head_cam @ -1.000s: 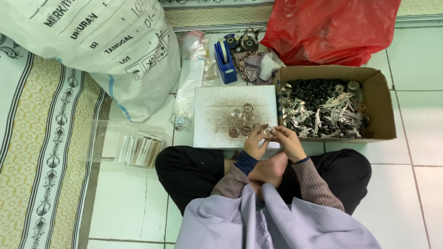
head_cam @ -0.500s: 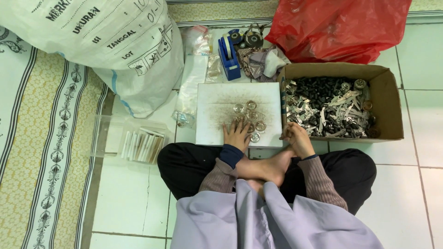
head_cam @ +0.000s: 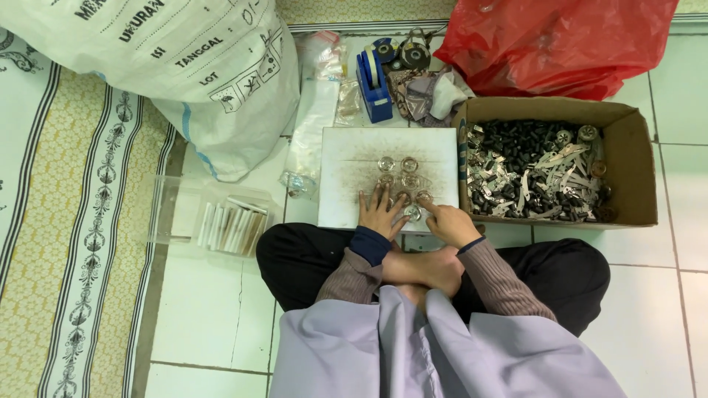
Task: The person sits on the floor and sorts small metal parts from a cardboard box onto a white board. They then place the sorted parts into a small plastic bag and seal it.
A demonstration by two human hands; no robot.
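I sit cross-legged on a tiled floor before a white square board (head_cam: 346, 199) smudged with brown. Several small round metal parts (head_cam: 408, 164) lie on it in a cluster. My left hand (head_cam: 380, 214) rests flat on the board's near edge, fingers spread beside the parts. My right hand (head_cam: 448, 221) points its index finger onto a round part at the near edge of the cluster. Neither hand grips anything.
A cardboard box (head_cam: 638, 162) of black and silver small parts stands right of the board. A blue tape dispenser (head_cam: 372, 81) and a red plastic bag (head_cam: 560, 40) lie behind. A big white sack (head_cam: 162, 66) lies left; a clear tray of white sticks (head_cam: 225, 225) sits near my left knee.
Both hands were together near my lap holding a small part; they have since moved forward onto the board, and more round parts lie in the cluster now.
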